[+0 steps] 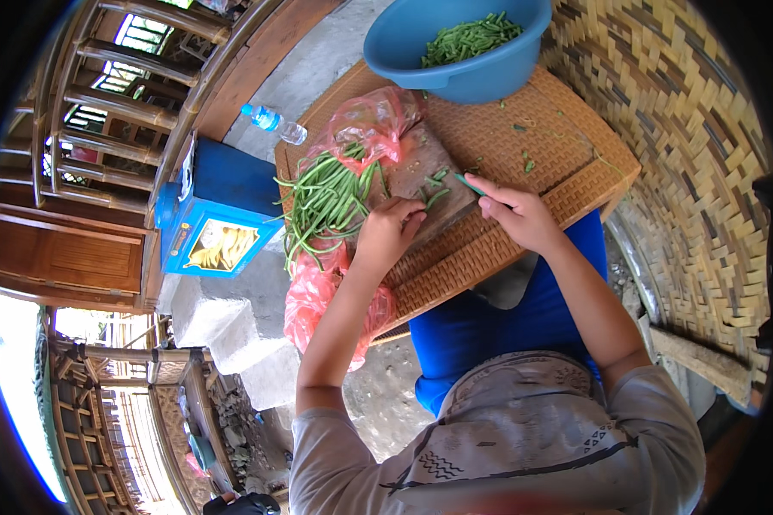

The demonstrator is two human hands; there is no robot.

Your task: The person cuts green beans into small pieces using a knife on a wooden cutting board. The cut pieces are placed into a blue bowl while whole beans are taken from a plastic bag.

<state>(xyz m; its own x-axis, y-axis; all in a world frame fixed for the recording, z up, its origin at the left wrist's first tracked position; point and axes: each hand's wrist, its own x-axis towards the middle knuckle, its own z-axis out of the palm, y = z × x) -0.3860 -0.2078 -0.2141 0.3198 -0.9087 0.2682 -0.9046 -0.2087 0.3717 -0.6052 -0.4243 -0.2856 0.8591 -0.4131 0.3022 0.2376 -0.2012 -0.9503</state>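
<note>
My left hand [391, 230] bends over a cutting board [425, 154], its fingertips on green beans [437, 198] lying there. In my right hand [516, 212] is a knife with a green handle [470, 185]; its blade is hard to make out. Short cut pieces lie on the board between the hands. Long uncut green beans [332, 193] are heaped at the board's left, partly under a pinkish-red plastic bag [380, 122]. A blue plastic basin [451, 80] at the table's far end holds many cut beans [473, 40].
The woven-pattern brown table [554, 135] bears scattered bean bits. Another red plastic bag [312, 299] hangs by its left edge. Beyond that side are a blue metal tin [225, 199], a water bottle [276, 124] and concrete steps [232, 322]. A woven bamboo wall [696, 161] rises at right.
</note>
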